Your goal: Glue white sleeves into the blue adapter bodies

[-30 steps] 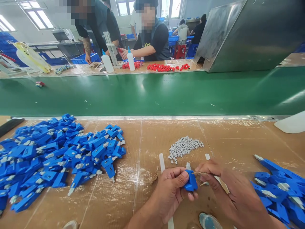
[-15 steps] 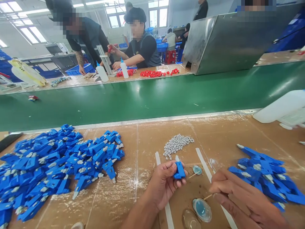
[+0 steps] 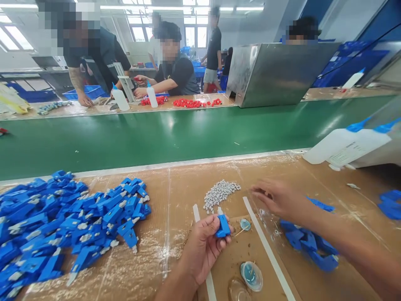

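My left hand (image 3: 203, 246) is closed around a small blue plastic part (image 3: 222, 226), a pale tip sticking up from its top. My right hand (image 3: 275, 196), slightly blurred, hovers to the right of a heap of small grey pieces (image 3: 221, 193). Its fingers reach out to the left, loosely bent, and nothing shows in them. Below, a small clear cup (image 3: 256, 278) holds blue liquid with a thin stick leaning in it. Beside the left hand lies a small round lid with blue liquid (image 3: 245, 225), and a thin wooden stick rests by it.
Many blue parts with pale tips (image 3: 94, 217) cover the left of the table. More blue parts (image 3: 310, 242) lie under my right forearm. White bottles (image 3: 332, 144) lie at the right. Beyond the green conveyor belt (image 3: 156, 138), people work near red pieces (image 3: 194, 103) and a metal box (image 3: 269, 75).
My right hand has let go of the stick, which now stands in the cup, and has moved up toward the grey pieces. My left hand still holds the blue part. The view has shifted right.
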The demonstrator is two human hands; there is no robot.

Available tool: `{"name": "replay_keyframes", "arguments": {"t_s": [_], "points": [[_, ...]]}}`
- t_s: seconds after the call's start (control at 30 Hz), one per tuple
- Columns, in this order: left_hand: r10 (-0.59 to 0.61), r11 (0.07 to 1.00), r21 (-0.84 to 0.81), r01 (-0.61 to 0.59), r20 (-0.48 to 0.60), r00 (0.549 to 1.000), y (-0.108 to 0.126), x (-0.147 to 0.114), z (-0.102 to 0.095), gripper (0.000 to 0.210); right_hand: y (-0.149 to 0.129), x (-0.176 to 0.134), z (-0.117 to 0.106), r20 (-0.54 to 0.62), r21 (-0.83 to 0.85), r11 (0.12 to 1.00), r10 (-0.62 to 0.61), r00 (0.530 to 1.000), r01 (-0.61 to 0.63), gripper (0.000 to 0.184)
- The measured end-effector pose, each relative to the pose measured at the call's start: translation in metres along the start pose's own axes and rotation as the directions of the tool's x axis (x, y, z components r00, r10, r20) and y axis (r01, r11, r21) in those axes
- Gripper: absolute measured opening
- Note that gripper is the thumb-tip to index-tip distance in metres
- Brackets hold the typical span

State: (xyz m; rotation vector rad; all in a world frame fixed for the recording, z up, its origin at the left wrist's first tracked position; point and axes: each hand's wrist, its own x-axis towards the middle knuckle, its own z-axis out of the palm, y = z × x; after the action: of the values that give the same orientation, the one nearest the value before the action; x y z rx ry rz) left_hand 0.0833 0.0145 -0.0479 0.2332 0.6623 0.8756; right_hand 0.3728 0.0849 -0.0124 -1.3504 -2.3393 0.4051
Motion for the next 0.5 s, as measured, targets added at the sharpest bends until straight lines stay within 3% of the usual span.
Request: {"name": "replay_keyframes", "arguments": {"t_s": [0.1, 0.23, 0.5], "points": [[0.011, 1.000, -0.014, -0.011, 0.003, 1.000, -0.001, 0.000, -0.001, 0.044, 0.022, 0.027, 0.008, 0.097, -0.028, 0.999, -0.030, 0.995, 0.032, 0.022], [0.028, 0.999, -0.021, -0.028, 0.011, 1.000, -0.003, 0.001, -0.002, 0.044, 0.032, 0.036, 0.024, 0.209, -0.027, 0.997, -0.065, 0.976, 0.072, 0.019], [0.039, 0.999, 0.003, -0.039, 0.032, 0.999, -0.004, 0.002, -0.002, 0.045, 0.033, 0.041, 0.032, 0.249, 0.035, 0.999, -0.016, 0.968, 0.008, 0.022]]}}
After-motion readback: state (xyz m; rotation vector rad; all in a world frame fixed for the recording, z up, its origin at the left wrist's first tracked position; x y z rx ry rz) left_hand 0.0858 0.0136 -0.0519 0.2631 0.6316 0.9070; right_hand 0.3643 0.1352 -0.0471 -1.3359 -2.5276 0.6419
